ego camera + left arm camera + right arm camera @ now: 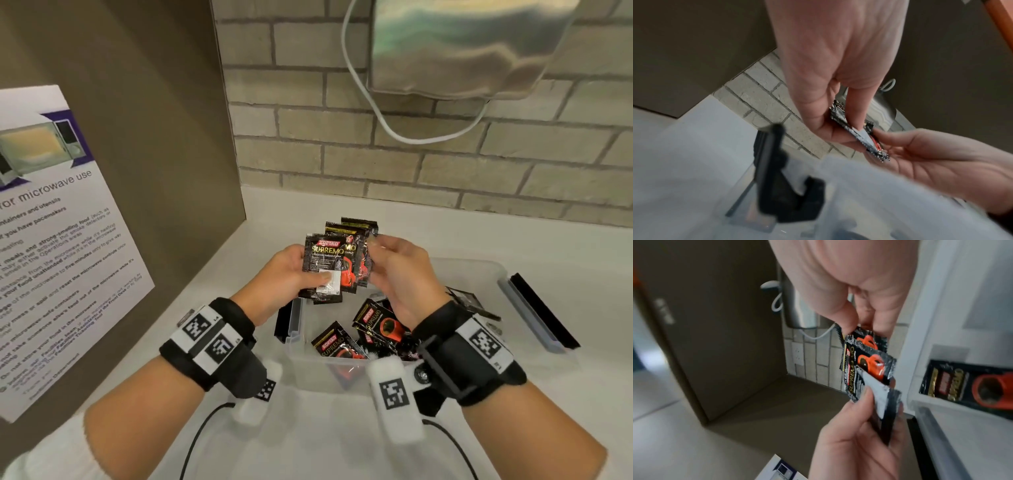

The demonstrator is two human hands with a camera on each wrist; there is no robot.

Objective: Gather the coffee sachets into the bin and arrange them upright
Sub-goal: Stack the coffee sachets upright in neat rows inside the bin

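Both hands [291, 270] [397, 274] hold four fanned sachets [323, 263] above bin [493, 270].

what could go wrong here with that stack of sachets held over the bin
The fanned stack of sachets is only pinched at its edges by the left hand and right hand, so one may slip out. Loose sachets already lie flat and jumbled in the clear bin, leaving little room to stand the stack upright; it may topple.
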